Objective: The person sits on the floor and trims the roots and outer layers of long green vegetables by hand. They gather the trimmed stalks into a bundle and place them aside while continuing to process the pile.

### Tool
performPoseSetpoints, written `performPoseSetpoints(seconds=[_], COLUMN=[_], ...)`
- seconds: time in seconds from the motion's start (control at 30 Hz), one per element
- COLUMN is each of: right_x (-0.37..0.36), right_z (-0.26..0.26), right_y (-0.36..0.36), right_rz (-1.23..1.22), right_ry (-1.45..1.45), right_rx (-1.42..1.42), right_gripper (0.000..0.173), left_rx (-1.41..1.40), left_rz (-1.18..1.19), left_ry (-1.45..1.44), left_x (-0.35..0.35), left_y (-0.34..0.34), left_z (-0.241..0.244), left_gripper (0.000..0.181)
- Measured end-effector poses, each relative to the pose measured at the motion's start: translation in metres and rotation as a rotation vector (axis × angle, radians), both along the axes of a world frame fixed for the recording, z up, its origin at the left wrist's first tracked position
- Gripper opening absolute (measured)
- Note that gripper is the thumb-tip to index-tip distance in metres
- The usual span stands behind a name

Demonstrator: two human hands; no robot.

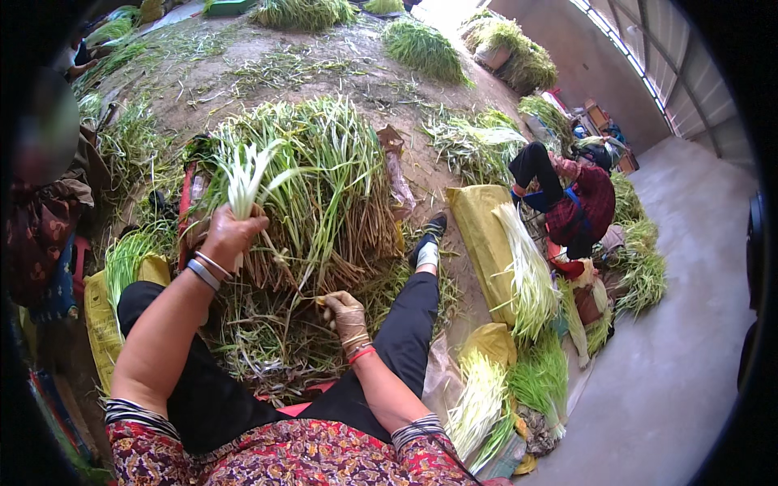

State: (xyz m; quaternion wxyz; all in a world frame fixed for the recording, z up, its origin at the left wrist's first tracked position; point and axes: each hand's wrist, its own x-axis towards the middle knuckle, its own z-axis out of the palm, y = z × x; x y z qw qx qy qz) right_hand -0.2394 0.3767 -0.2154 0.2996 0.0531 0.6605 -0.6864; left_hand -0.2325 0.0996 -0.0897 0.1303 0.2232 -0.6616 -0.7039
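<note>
My left hand [234,234] is closed around a small bunch of pale white-green stalks [244,185], held with their light ends up. Lower and to the right, my right hand [345,316] wears a thin, stained glove. Its thumb and fingertips pinch the end of a thin stalk [296,293]; the exact grip is partly hidden. Just beyond both hands rests a large heap of long green-leaved stalks [316,176], its brownish stem ends facing me. Loose leaf scraps [267,346] cover the ground between my legs.
To the right, a yellow woven sack [480,243] lies beside a bundle of pale stalks [524,273]. More bundles [480,395] lie nearer. One person [580,200] sits at the right, another [48,231] at the left. Green piles [425,48] dot the floor farther off.
</note>
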Motion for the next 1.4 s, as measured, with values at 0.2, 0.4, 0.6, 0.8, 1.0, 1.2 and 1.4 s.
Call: performPoseSetpoints(seconds=[0.2, 0.4, 0.6, 0.8, 1.0, 1.2, 1.4], right_x=[-0.022, -0.02, -0.013, 0.029, 0.057, 0.054, 0.027], right_z=[-0.022, 0.06, 0.089, 0.077, 0.013, -0.066, -0.1], right_y=[0.021, -0.052, -0.131, -0.119, -0.086, -0.038, -0.001], right_rz=[-0.086, 0.082, 0.408, 0.191, 0.166, 0.447, 0.907], right_ry=[0.118, 0.718, 0.349, 0.263, 0.368, 0.546, 0.489], right_rx=[0.09, 0.087, -0.334, -0.333, -0.23, 0.393, 1.058], right_gripper=[0.03, 0.023, 0.035, 0.023, 0.027, 0.021, 0.024], left_rx=[0.018, 0.085, 0.145, 0.143, 0.101, -0.033, 0.054], left_rz=[-0.026, -0.129, -0.201, -0.218, -0.087, 0.016, 0.052], left_ry=[-0.028, -0.063, -0.048, -0.059, -0.053, 0.028, 0.14], left_x=[-0.008, -0.012, -0.01, -0.005, -0.007, -0.007, 0.004], left_y=[-0.053, -0.042, -0.029, -0.019, -0.012, -0.023, -0.042], left_z=[0.028, 0.016, 0.025, 0.011, 0.004, 0.017, 0.031], left_gripper=[0.021, 0.031, 0.023, 0.022, 0.026, 0.025, 0.019])
